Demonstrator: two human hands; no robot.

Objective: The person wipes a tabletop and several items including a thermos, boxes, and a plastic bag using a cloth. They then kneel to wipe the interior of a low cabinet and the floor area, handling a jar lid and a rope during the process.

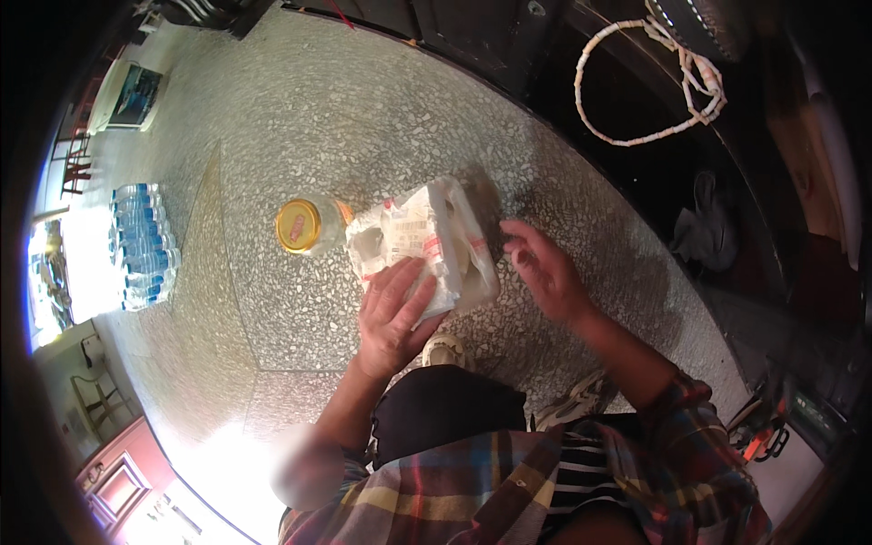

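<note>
A white box-shaped package (409, 226) with a printed label and red-marked tape is in front of me, above the speckled floor. Its near left edge is gripped by my left hand (394, 317), fingers laid over the labelled face and thumb at the lower corner. Along the package's right side runs a translucent plastic-looking part (475, 255); how it is joined I cannot tell. My right hand (548, 272) is just right of it, apart from it, fingers partly bent and nothing visible in them. A clear jar with a yellow lid (298, 226) stands left of the package.
Terrazzo floor (306, 122) spreads around. A shrink-wrapped-looking pack of water bottles (144, 246) stands far left. Dark furniture (477, 41) borders the upper right, with a pale segmented loop (579, 82) on it. A grey bag (705, 228) lies at right. My shoe (446, 349) shows below the package.
</note>
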